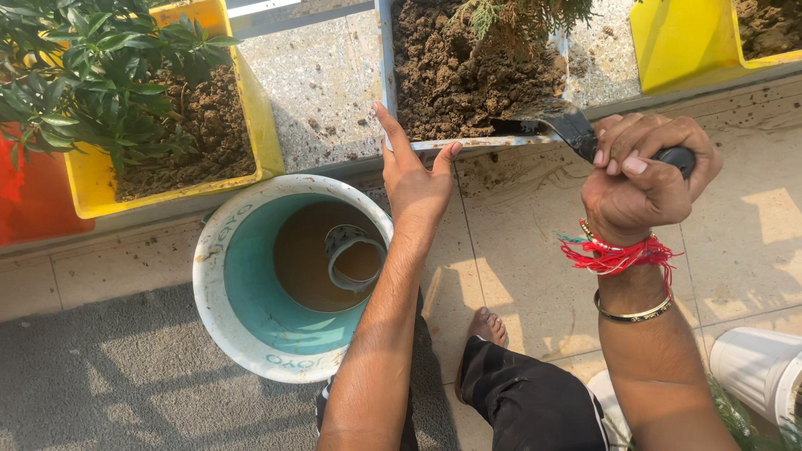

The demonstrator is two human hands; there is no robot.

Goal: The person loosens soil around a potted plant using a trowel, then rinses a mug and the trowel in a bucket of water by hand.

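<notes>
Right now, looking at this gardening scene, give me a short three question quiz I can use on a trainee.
1. True or false: the right hand grips a trowel whose blade reaches into the soil of the grey planter.
2. What does the left hand touch?
A. the bucket's rim
B. the grey planter's front edge
C. the leafy plant
3. Fill in: a small ___ floats in the muddy water inside the white bucket.

Key: 1 true; 2 B; 3 mug.
</notes>
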